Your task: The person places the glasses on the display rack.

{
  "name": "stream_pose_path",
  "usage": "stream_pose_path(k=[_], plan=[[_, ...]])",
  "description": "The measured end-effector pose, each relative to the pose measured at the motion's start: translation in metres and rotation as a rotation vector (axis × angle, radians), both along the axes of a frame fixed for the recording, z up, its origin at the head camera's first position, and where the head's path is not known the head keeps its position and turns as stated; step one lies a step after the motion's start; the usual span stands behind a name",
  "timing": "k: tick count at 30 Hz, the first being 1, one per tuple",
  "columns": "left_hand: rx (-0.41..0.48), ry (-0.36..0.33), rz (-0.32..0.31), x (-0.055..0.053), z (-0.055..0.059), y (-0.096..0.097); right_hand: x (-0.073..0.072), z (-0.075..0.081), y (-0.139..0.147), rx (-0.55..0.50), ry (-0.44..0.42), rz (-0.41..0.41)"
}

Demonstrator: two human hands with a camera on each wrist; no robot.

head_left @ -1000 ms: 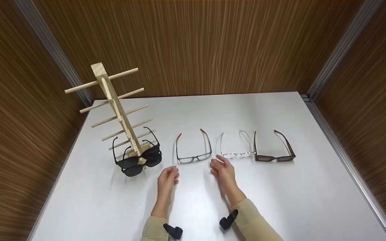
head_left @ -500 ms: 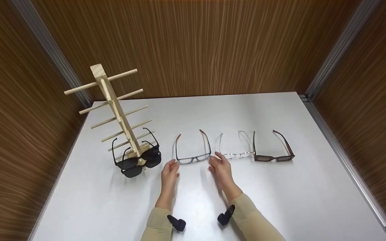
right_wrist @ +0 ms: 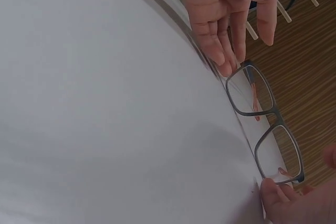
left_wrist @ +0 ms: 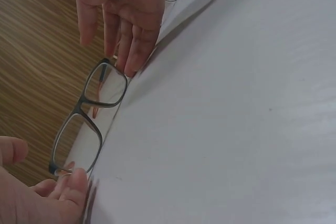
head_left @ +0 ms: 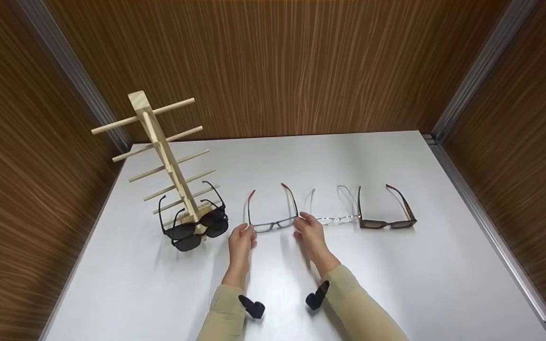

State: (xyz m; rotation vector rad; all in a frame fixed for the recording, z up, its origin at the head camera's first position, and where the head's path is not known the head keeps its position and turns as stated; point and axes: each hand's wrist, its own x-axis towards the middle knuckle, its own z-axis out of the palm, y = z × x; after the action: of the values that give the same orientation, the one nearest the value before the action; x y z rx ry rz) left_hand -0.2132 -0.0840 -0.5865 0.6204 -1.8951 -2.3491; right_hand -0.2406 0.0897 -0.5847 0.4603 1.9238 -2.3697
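Observation:
A pair of grey-framed eyeglasses (head_left: 273, 224) with reddish temple tips stands on the white table, temples unfolded and pointing away. At the left end of its front, my left hand (head_left: 240, 240) has its fingertips right at the rim; its thumb stands apart from the frame in the left wrist view. At the other end my right hand (head_left: 313, 235) reaches with extended fingers to the frame's corner, its thumb also held away. The wrist views show both lenses and the dark bridge (left_wrist: 80, 102) between the hands.
Left stands a wooden rack (head_left: 171, 166) with several crossbars; two pairs of black sunglasses (head_left: 213, 216) hang low on it. Right of my right hand lie thin wire-rimmed glasses (head_left: 349, 219), then brown tortoiseshell sunglasses (head_left: 389, 224). Wood-grain panels (head_left: 301, 66) enclose the table.
Both hands have moved forward and inward to the two ends of the grey-framed eyeglasses. The rack and the other glasses stay where they were.

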Motion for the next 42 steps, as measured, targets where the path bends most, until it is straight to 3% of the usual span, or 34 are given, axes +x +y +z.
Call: stream_pose_path(k=[12, 24, 31, 42], plan=[[-0.092, -0.002, 0.03, -0.005, -0.001, 0.0, -0.008, 0.005, -0.007, -0.037, -0.096, 0.028], [-0.047, -0.002, 0.054, -0.006, 0.003, 0.001, -0.006, 0.006, -0.011, -0.078, -0.071, -0.012], [-0.101, -0.022, 0.09, -0.003, 0.004, 0.002, -0.003, 0.008, -0.012, -0.068, -0.102, -0.033], [-0.166, -0.025, 0.08, 0.002, 0.01, 0.003, 0.001, 0.011, -0.009, -0.099, -0.111, -0.05]])
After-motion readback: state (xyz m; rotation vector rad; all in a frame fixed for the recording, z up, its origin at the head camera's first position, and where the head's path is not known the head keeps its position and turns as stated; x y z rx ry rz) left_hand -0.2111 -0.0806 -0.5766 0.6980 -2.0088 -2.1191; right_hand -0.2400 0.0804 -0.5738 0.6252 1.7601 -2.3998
